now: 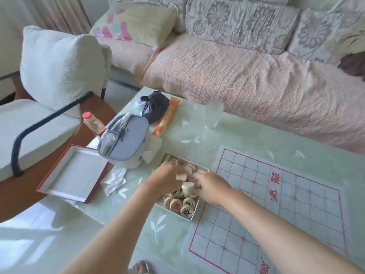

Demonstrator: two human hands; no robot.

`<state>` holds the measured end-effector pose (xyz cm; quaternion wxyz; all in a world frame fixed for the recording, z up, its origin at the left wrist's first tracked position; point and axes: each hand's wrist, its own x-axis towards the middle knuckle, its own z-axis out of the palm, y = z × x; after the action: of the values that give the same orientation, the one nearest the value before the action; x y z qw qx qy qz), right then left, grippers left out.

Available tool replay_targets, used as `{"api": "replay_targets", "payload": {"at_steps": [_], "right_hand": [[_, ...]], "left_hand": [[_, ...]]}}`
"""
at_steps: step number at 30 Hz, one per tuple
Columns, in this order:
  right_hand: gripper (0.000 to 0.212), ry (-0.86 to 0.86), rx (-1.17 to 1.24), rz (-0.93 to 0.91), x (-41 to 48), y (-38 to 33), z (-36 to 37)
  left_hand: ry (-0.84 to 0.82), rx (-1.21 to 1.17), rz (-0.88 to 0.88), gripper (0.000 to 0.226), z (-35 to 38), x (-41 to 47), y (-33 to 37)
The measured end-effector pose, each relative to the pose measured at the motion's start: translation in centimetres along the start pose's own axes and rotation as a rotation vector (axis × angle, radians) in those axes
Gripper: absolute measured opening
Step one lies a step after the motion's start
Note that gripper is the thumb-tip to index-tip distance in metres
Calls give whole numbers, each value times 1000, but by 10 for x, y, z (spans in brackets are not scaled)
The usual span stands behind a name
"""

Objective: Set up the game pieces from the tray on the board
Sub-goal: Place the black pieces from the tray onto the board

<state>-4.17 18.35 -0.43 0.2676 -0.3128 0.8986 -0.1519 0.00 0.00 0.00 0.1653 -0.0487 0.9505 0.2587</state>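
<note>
Bright soft daylight, sun patches lower left; slight blur, wide-angle edge bending.

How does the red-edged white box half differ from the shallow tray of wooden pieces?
The red-edged white box half is empty; the shallow tray holds round wooden pieces. The box half lies untouched; the tray, beside the paper board, has left hand and right hand in it. Both are rectangular.
</note>
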Motion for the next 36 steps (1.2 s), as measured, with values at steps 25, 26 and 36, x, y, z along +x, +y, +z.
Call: {"api": "replay_targets", "payload": {"at_steps": [25,26,36], "right_hand": [[22,521,751,-86,13,26,90],[23,533,781,-70,9,20,90],[36,502,585,-16,0,-20,90]], "left_hand": [[395,-448,357,37,85,-11,-52],[404,-468,347,37,86,-17,-51],[415,-775,96,25,68,-56,-57]]}}
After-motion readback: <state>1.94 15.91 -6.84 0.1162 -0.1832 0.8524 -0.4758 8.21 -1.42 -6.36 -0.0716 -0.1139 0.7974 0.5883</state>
